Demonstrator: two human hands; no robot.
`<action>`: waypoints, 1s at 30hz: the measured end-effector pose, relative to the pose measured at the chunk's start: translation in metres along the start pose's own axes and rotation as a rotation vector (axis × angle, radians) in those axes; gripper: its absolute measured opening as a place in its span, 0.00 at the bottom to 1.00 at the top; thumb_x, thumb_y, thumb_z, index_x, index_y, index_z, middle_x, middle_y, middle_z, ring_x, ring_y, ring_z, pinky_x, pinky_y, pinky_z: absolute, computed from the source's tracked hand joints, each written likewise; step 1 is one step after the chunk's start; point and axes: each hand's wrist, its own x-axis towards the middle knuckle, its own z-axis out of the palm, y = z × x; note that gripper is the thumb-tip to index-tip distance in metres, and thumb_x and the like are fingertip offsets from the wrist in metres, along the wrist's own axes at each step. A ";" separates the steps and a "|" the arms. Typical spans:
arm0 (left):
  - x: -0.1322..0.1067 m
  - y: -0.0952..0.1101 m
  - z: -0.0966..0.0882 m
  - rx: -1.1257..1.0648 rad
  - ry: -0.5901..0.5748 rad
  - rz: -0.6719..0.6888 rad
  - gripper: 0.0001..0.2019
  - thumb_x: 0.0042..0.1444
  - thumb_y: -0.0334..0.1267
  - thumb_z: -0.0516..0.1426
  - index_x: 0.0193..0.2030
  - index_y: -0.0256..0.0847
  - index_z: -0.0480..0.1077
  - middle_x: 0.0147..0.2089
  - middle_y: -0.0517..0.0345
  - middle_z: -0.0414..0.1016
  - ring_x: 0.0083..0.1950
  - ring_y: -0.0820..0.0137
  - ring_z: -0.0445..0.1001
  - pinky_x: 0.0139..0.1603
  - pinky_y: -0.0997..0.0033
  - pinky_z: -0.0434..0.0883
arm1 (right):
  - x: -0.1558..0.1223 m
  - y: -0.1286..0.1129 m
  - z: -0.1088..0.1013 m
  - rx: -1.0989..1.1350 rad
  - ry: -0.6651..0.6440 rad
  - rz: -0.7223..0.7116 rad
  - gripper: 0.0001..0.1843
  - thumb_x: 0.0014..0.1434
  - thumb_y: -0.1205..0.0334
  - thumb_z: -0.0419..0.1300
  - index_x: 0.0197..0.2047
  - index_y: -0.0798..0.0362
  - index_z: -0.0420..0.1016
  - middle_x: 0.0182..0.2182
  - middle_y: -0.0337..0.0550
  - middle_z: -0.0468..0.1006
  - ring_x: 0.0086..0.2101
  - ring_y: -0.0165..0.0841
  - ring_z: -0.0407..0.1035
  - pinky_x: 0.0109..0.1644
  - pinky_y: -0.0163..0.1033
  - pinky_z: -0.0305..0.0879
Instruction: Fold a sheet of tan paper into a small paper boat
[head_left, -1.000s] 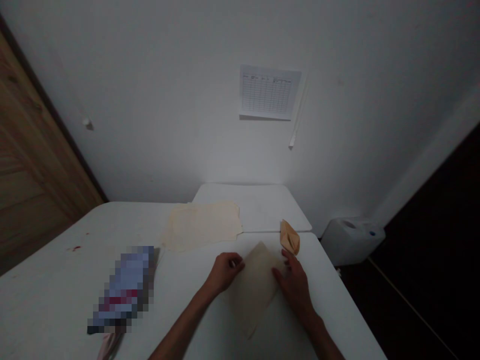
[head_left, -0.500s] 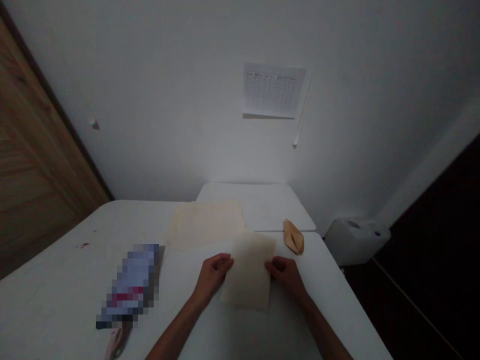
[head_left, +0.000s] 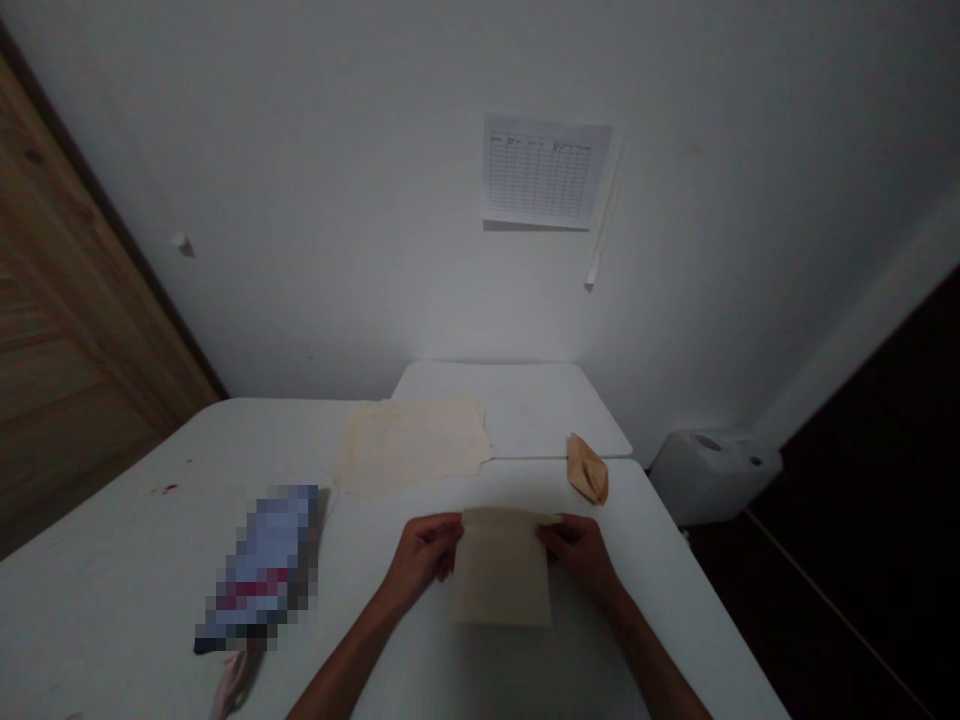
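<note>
A cream sheet of paper (head_left: 502,575) is held up over the white table between my two hands. My left hand (head_left: 429,548) pinches its left edge near the top, and my right hand (head_left: 576,548) grips the opposite edge. Along the top the sheet bends over, and its lower part hangs toward me. Beyond it lies a larger cream sheet with uneven edges (head_left: 412,445), flat on the table. A small folded brown paper piece (head_left: 587,470) rests past my right hand.
At the left of the table (head_left: 135,560) lies a blurred-out bluish item (head_left: 262,565) with a pinkish strap (head_left: 232,680). A printed chart (head_left: 546,172) hangs on the wall. A pale plastic container (head_left: 716,475) stands beyond the table's right edge.
The held sheet's upper part has tipped over, so its top edge now sits level with my fingers. Both hands have kept their grip and nearly their places.
</note>
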 end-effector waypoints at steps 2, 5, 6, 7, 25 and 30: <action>0.000 -0.003 -0.001 0.000 0.002 0.007 0.17 0.47 0.45 0.62 0.37 0.32 0.79 0.14 0.61 0.67 0.13 0.77 0.60 0.15 0.78 0.53 | 0.000 0.000 -0.001 0.015 0.021 -0.006 0.25 0.44 0.40 0.67 0.33 0.56 0.80 0.24 0.44 0.79 0.24 0.36 0.72 0.29 0.41 0.70; 0.000 -0.008 -0.002 0.021 0.010 0.014 0.17 0.49 0.45 0.60 0.38 0.33 0.79 0.13 0.61 0.67 0.14 0.76 0.60 0.16 0.78 0.55 | 0.002 0.001 -0.003 0.031 0.032 -0.042 0.24 0.42 0.43 0.68 0.36 0.54 0.81 0.29 0.46 0.81 0.30 0.41 0.75 0.34 0.45 0.71; 0.000 -0.010 -0.002 0.033 0.014 0.016 0.17 0.49 0.45 0.60 0.38 0.33 0.79 0.13 0.62 0.66 0.14 0.77 0.60 0.16 0.78 0.55 | 0.002 0.002 -0.003 0.042 0.033 -0.050 0.23 0.43 0.44 0.68 0.36 0.53 0.82 0.32 0.47 0.82 0.33 0.42 0.75 0.37 0.45 0.71; 0.000 -0.011 -0.003 0.046 0.018 0.019 0.17 0.49 0.45 0.60 0.38 0.33 0.79 0.13 0.62 0.66 0.14 0.77 0.59 0.16 0.78 0.54 | 0.002 0.002 -0.004 0.067 0.030 -0.048 0.23 0.44 0.44 0.67 0.37 0.53 0.82 0.34 0.48 0.82 0.35 0.43 0.75 0.38 0.46 0.71; -0.013 0.007 0.017 0.210 -0.085 0.085 0.20 0.53 0.49 0.59 0.44 0.36 0.79 0.28 0.54 0.75 0.23 0.72 0.67 0.21 0.77 0.60 | -0.006 -0.027 0.005 -0.148 -0.563 0.050 0.20 0.54 0.47 0.64 0.42 0.54 0.80 0.31 0.42 0.81 0.29 0.34 0.72 0.31 0.34 0.63; -0.010 0.000 0.017 0.140 0.060 0.001 0.27 0.52 0.58 0.59 0.48 0.35 0.75 0.24 0.59 0.72 0.16 0.77 0.61 0.14 0.79 0.56 | 0.001 -0.014 0.009 -0.050 -0.268 0.029 0.23 0.53 0.43 0.63 0.40 0.55 0.79 0.32 0.44 0.81 0.31 0.37 0.74 0.33 0.37 0.66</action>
